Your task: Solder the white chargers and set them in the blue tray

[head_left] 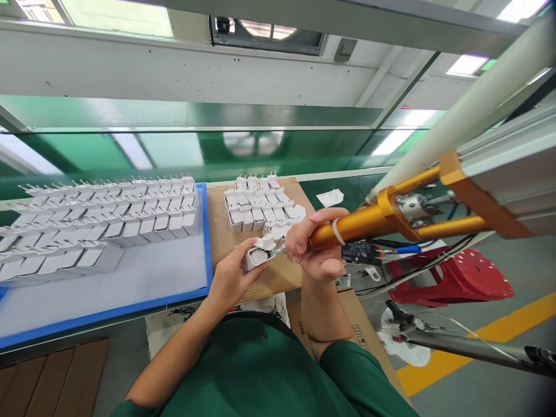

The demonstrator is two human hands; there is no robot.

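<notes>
My left hand [234,273] is closed around a small white plastic housing [257,258], its open side facing up and a white piece standing at its far edge. My right hand [317,243] grips the front of an orange-gold power screwdriver [351,227], which lies almost level. The driver's thin tip [278,250] reaches the right side of the housing; whether it touches a screw is too small to tell. Just beyond my hands, several more white housings [247,217] stand in rows on a cardboard sheet [219,243].
At left, a blue-edged tray [165,278] holds many rows of white housings [143,211]. A crumpled white paper [330,198] lies behind the driver. Cables run right from the driver's mount [456,194]. A red stool [460,275] and a metal pole [469,350] stand at right.
</notes>
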